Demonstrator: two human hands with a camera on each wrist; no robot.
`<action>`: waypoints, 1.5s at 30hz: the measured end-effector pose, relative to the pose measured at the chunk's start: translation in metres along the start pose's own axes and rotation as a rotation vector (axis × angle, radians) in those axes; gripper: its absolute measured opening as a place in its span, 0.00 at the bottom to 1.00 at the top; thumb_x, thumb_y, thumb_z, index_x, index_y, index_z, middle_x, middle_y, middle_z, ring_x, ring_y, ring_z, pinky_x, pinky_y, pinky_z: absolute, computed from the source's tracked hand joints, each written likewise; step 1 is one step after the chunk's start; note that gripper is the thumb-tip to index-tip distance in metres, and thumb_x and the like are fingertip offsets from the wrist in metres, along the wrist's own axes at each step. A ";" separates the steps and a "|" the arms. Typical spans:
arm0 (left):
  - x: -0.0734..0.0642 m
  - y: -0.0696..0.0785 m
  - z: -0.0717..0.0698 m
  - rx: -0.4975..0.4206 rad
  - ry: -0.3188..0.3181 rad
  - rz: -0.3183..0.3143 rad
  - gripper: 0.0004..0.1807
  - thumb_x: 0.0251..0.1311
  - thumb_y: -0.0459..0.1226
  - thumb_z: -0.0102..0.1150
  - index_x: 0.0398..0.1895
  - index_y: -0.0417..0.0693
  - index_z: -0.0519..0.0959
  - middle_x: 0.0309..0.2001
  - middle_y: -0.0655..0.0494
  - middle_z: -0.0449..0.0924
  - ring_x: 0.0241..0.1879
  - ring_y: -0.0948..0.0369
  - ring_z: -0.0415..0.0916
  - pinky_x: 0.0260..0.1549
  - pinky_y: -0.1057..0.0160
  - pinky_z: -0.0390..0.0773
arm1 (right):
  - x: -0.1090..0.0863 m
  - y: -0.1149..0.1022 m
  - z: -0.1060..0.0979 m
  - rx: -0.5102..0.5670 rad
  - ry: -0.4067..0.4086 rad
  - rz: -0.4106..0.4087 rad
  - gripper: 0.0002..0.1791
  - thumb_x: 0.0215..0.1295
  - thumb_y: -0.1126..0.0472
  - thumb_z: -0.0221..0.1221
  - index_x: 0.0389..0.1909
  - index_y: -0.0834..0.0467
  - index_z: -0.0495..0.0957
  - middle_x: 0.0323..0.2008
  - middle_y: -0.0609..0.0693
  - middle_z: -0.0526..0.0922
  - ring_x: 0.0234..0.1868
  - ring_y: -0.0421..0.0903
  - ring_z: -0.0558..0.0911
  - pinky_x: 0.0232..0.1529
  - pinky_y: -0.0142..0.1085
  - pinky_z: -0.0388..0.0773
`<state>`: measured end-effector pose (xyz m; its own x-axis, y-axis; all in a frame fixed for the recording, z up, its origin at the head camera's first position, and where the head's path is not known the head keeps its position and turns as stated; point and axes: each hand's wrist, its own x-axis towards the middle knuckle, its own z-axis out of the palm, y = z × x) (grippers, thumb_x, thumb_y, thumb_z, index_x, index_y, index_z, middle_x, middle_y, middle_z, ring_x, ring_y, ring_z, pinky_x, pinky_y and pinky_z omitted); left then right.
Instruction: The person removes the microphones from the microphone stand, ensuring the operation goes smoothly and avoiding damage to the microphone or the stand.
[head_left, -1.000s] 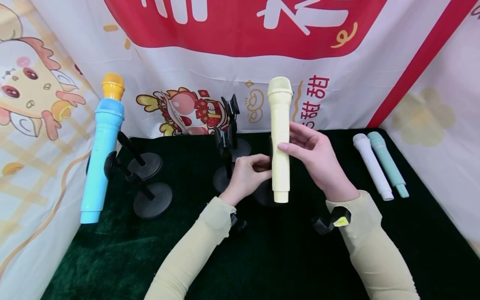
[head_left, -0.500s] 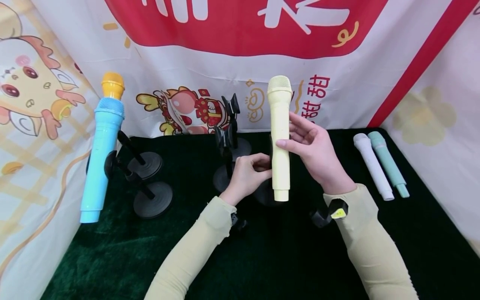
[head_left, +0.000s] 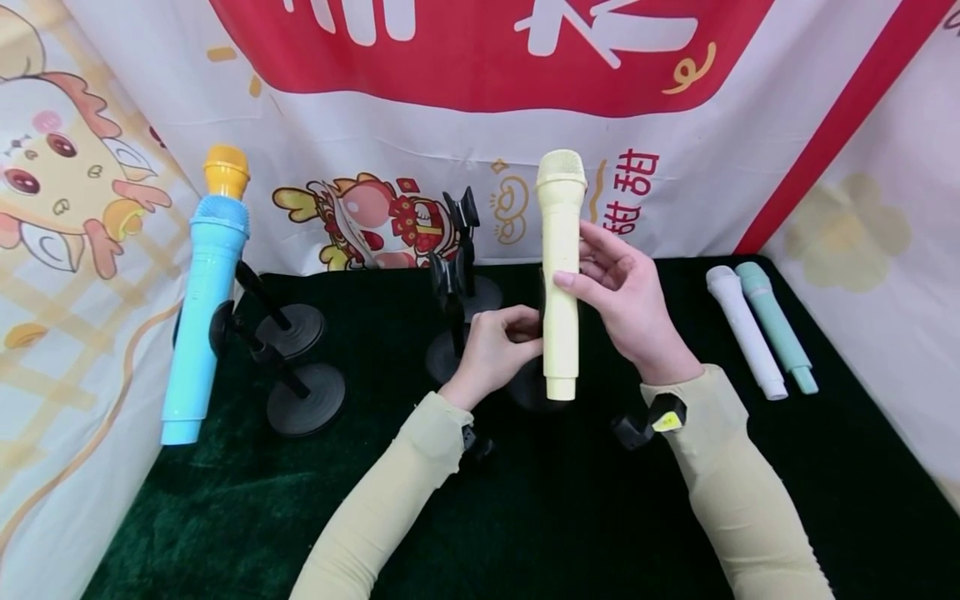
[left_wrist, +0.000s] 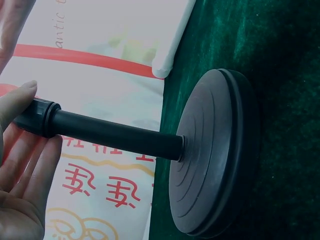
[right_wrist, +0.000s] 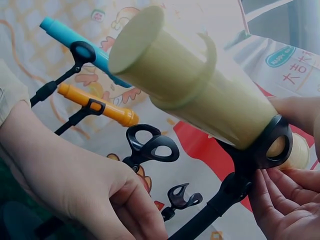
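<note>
The yellow mic point(head_left: 561, 292) is in the middle, up above the dark green surface point(head_left: 592, 517), with its round mesh head at the top. It is in the black clip point(right_wrist: 255, 154) of a stand point(left_wrist: 120, 134), and the right wrist view shows the clip hugging its side. The right hand point(head_left: 637, 304) has a light grip on the mic: the thumb presses on the near side and the bent fingers are round the back, by the clip. The left hand point(head_left: 487, 354) has its grip closed round the pole of the same stand, lower down than the clip, with the thumb on one side and the fingers on the other. The round, flat base point(left_wrist: 205, 155) of that stand rests on the surface. Just left of the left hand are two more black stands, the near one point(head_left: 447, 287) in front of the far one point(head_left: 465, 225), both with their clips up high. Well over to the left, a blue mic point(head_left: 204, 317) leans in the clip of another stand, and an orange mic point(head_left: 226, 171) pokes up behind it, held in a clip too. Over on the right, a white mic point(head_left: 746, 333) and a green mic point(head_left: 776, 329) lie side by side on the surface, well apart from both hands. A white cloth point(head_left: 360, 133) with red shapes and cartoon pictures hangs at the back
</note>
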<state>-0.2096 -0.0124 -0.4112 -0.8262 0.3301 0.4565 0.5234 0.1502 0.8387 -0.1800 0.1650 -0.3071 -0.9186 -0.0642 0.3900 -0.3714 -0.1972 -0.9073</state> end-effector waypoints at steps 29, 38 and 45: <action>0.003 0.001 -0.004 0.004 -0.042 -0.004 0.11 0.56 0.28 0.74 0.42 0.40 0.86 0.39 0.52 0.88 0.37 0.65 0.86 0.37 0.66 0.85 | 0.016 -0.010 -0.003 -0.084 -0.072 -0.003 0.32 0.71 0.70 0.59 0.74 0.64 0.63 0.54 0.59 0.75 0.49 0.50 0.78 0.45 0.33 0.82; 0.004 0.003 -0.004 -0.006 -0.052 -0.032 0.12 0.57 0.30 0.75 0.44 0.40 0.86 0.40 0.52 0.88 0.37 0.64 0.86 0.37 0.66 0.85 | 0.022 -0.012 -0.002 -0.092 -0.071 0.010 0.32 0.72 0.68 0.59 0.75 0.62 0.63 0.53 0.59 0.73 0.39 0.47 0.82 0.42 0.33 0.84; 0.002 0.002 -0.003 0.004 -0.068 -0.059 0.12 0.57 0.30 0.75 0.45 0.40 0.85 0.41 0.52 0.87 0.38 0.65 0.86 0.38 0.66 0.85 | 0.023 -0.012 -0.002 -0.090 -0.059 0.006 0.31 0.74 0.66 0.58 0.75 0.60 0.64 0.53 0.59 0.73 0.41 0.48 0.81 0.42 0.33 0.84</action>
<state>-0.2109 -0.0139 -0.4072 -0.8397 0.3826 0.3853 0.4754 0.1751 0.8622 -0.1966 0.1676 -0.2878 -0.9125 -0.1229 0.3902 -0.3786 -0.1077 -0.9193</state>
